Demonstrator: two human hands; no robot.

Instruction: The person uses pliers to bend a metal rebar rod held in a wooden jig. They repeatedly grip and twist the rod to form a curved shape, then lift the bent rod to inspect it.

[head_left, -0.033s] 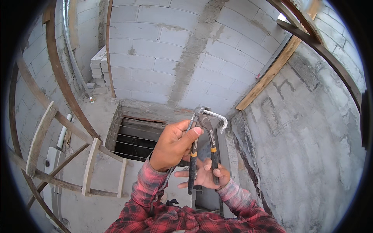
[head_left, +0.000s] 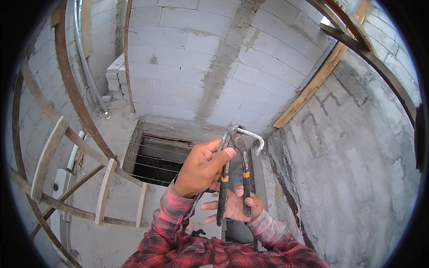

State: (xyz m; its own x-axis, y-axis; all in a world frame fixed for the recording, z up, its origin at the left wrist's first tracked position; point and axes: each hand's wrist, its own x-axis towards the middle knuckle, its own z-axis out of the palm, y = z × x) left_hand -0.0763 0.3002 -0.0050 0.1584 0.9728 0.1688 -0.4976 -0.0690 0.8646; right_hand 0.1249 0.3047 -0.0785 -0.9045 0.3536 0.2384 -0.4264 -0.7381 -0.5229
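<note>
My left hand (head_left: 201,167) is closed round a thin grey metal rod, with the thumb against one handle of the pincers (head_left: 239,142). The rod's bent, hooked end (head_left: 258,142) sticks out to the right from the pincers' jaws, and its lower part comes out below my left wrist. The pincers have dark metal jaws and black handles with yellow bands, spread apart. My right hand (head_left: 234,206) holds the right handle near its end between thumb and finger. Its other fingers stretch out to the left, behind the left handle.
Beyond my hands lies a rectangular floor opening (head_left: 156,163) crossed by thin bars. A wooden ladder-like frame (head_left: 105,192) curves along the left. Pale block walls (head_left: 174,67) rise ahead, and a rough grey wall (head_left: 348,178) stands at right. Stacked blocks (head_left: 115,76) stand far left.
</note>
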